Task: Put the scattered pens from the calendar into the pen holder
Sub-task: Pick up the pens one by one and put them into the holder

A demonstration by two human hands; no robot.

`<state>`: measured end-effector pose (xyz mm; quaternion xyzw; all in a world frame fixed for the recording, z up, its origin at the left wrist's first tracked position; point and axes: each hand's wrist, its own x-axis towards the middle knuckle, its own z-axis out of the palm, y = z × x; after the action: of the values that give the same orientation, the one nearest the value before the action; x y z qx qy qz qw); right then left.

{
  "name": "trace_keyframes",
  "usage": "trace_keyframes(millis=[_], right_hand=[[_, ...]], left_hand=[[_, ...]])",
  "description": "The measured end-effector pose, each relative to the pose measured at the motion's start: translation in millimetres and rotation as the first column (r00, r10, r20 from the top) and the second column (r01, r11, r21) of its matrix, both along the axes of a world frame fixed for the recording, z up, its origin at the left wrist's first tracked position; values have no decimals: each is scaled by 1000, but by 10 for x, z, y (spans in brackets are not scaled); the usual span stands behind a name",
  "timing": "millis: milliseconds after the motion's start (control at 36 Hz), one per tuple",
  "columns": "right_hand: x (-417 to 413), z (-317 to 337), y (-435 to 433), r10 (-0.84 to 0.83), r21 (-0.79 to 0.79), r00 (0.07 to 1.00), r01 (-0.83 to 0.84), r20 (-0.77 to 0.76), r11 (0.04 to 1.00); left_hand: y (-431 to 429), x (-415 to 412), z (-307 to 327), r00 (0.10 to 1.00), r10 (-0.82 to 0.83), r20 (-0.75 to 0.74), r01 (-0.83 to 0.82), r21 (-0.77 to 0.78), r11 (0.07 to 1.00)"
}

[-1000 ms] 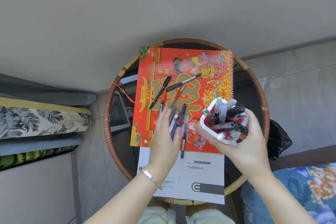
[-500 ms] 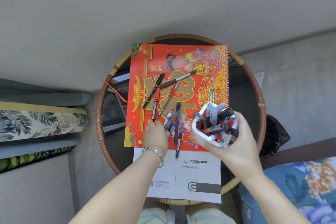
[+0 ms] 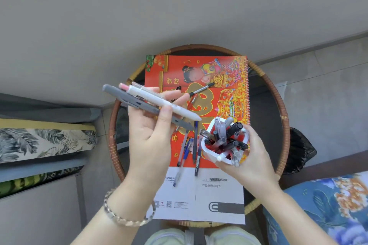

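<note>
My left hand [image 3: 151,135] is raised above the red calendar [image 3: 229,77] and grips a bunch of pens [image 3: 147,101], one grey and one white with a pink end, tips pointing right toward the holder. My right hand [image 3: 253,161] holds the white pen holder [image 3: 211,153], tilted and packed with several dark and clear pens, over the calendar's lower right corner. Several blue and clear pens [image 3: 191,149] still lie on the calendar's lower edge. A black-and-silver pen [image 3: 201,90] and a red pen [image 3: 191,101] lie near its middle.
The calendar lies on a round glass table with a woven rattan rim [image 3: 284,117]. A white manual [image 3: 215,193] lies under its near edge. A leaf-print cushion [image 3: 43,141] is at left, a blue floral cushion [image 3: 326,205] at right, a black bag [image 3: 300,153] beyond the rim.
My left hand closed on pens lying on the calendar and lifted them up to the left of the holder. The holder in my right hand stayed in place.
</note>
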<state>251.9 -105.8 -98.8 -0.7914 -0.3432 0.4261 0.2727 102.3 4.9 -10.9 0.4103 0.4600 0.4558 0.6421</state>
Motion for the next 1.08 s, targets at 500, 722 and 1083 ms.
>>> trace_keyframes(millis=[500,722,1083], right_hand=[[-291,116,-33,38,91,999,-37,-7,995],[-254,93,-80,11,57,1000,-10,-22,998],[-273,143,-57,99,57,990,-105,104,993]], left_hand=[[-534,104,-182,992,-30,-125,24,-49,999],[-410,-65,-401,958,-185,-217,154,-155,976],[-473,-243,-478,776,-33,-630,353,391,850]])
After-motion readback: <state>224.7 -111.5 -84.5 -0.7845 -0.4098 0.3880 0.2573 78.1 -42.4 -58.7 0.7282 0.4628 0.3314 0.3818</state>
